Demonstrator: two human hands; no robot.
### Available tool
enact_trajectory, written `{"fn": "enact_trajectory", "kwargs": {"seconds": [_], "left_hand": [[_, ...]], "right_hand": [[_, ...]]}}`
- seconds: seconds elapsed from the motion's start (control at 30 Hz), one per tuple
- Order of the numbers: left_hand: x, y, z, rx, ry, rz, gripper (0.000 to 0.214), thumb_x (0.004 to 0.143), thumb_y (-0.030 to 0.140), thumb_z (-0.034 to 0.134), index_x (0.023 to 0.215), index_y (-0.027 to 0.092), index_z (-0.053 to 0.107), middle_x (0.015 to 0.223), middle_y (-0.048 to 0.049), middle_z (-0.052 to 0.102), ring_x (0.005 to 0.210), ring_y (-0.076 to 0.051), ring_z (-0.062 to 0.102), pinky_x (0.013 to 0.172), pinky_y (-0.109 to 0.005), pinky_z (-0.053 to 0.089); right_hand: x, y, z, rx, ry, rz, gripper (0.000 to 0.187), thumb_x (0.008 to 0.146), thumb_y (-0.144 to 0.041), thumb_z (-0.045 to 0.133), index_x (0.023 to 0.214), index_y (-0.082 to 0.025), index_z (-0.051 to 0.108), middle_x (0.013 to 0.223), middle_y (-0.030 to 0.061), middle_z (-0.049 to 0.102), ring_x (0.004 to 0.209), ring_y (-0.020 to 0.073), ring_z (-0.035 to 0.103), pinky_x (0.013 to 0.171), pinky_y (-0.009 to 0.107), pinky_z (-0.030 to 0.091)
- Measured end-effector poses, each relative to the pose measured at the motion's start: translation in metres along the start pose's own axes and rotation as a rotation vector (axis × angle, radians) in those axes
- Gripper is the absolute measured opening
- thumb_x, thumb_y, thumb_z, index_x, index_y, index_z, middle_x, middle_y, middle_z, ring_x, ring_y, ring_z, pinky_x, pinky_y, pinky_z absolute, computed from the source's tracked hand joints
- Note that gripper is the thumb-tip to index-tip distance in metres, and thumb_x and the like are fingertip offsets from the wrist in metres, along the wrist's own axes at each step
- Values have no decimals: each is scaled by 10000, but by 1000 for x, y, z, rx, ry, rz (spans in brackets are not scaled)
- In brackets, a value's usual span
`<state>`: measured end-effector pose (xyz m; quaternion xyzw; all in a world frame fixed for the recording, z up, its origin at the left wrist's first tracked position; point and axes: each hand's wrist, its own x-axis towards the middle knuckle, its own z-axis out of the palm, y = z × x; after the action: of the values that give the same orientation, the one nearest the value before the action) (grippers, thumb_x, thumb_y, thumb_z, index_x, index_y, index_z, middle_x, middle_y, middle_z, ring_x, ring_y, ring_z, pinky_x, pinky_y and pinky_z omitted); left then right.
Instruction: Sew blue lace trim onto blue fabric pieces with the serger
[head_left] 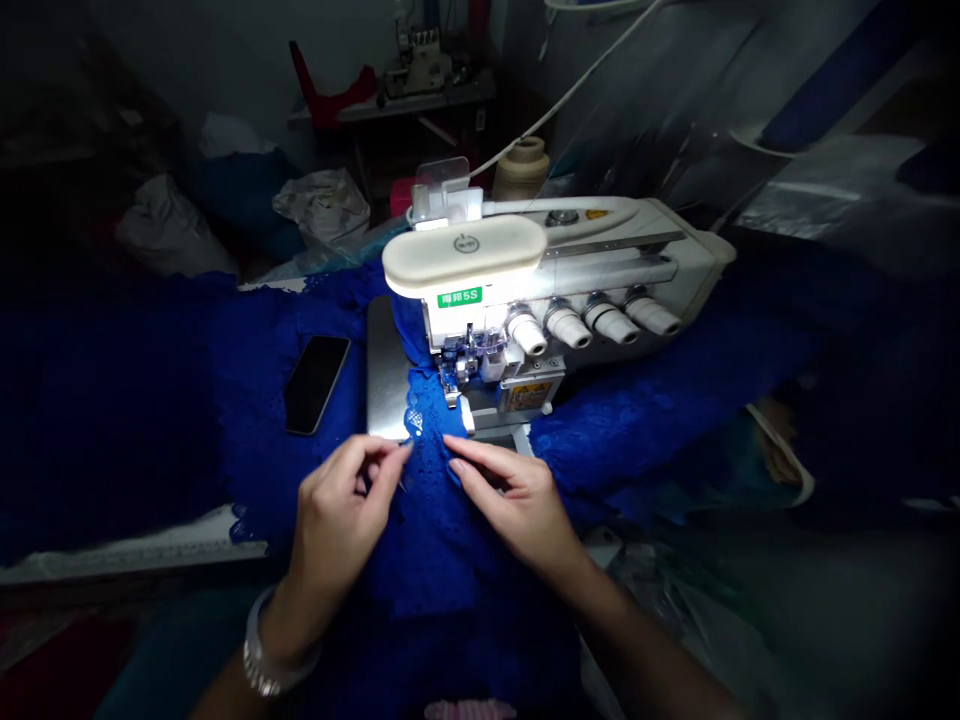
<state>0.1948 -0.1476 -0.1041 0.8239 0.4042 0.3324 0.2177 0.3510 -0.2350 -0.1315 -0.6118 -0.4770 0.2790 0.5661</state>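
The left hand pinches the scalloped left edge of blue cloth; the right hand has its right edge between thumb and fingertips. Perforated, the cloth looks light and limp, probably best held flat by both edges. It runs up to a lit sewing machine. A phone lies left.

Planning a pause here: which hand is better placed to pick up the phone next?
Probably the left hand: the phone lies nearer it; the right hand is farther away, across the blue fabric.
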Motion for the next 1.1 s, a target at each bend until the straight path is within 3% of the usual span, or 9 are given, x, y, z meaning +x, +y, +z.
{"fn": "enact_trajectory", "kwargs": {"seconds": [0.17,0.27,0.4,0.57,0.67,0.8,0.87,0.93,1.1], "left_hand": [[-50,5,-12,-517,-492,-413,252,850,402,668,1006,205,689,887,-38,740,813,-201,697,713,-281,566],[-55,6,-25,-779,-560,-639,294,868,439,639,1030,196,676,820,-37,733,751,-197,705,638,-276,580],[-50,-15,-29,-511,-464,-478,234,861,409,656,881,181,705,728,-10,688,676,-160,654,618,-238,546],[-47,-29,-15,-124,-216,-43,223,900,314,605,804,157,733,886,-53,705,801,-158,646,785,-240,503],[-56,-17,-23,-178,-91,-189,262,922,382,570,927,162,713,856,-36,701,762,-146,652,714,-220,513],[-71,1,-53,-472,-535,-446,360,939,490,511,929,162,660,556,39,586,468,-95,536,451,-172,437],[-72,3,-74,-477,-869,-239,305,899,467,595,861,177,681,585,31,629,484,-96,568,446,-162,445],[-64,0,-91,-343,-971,56,184,879,385,653,875,210,710,695,23,706,581,-105,650,522,-154,501],[-5,-15,-72,58,-374,574,448,925,144,560,1368,165,496,1316,-132,628,1273,-229,563,1073,-401,475]], "right_hand": [[-42,-25,-28,-42,-131,-13,234,850,-188,682,1047,-285,764,945,14,789,805,194,757,748,283,605],[-75,-46,-55,-94,-274,-72,264,822,-215,736,1046,-354,752,855,-20,793,704,174,750,661,250,591],[-110,-29,-58,-250,-478,-107,261,879,-256,676,1129,-319,720,863,18,792,728,181,747,652,247,587],[-134,28,-23,-706,-224,-360,224,947,-192,541,1056,-150,732,754,95,732,665,194,692,625,298,564],[-131,24,-18,-691,-12,-461,149,866,-198,679,999,-170,742,917,142,722,878,258,684,777,400,567],[-105,-9,-9,32,-161,35,284,886,-319,670,1139,-190,677,1056,120,727,950,222,696,854,371,564],[-90,-23,2,471,-304,418,325,913,-429,610,1100,-171,676,939,88,746,821,188,714,792,344,577],[-80,-35,12,760,-346,636,330,865,-460,668,975,-151,696,811,48,738,719,145,698,742,288,569],[-81,-70,13,847,-633,712,389,843,-513,668,907,-132,713,814,44,724,727,112,692,703,216,557]]}}
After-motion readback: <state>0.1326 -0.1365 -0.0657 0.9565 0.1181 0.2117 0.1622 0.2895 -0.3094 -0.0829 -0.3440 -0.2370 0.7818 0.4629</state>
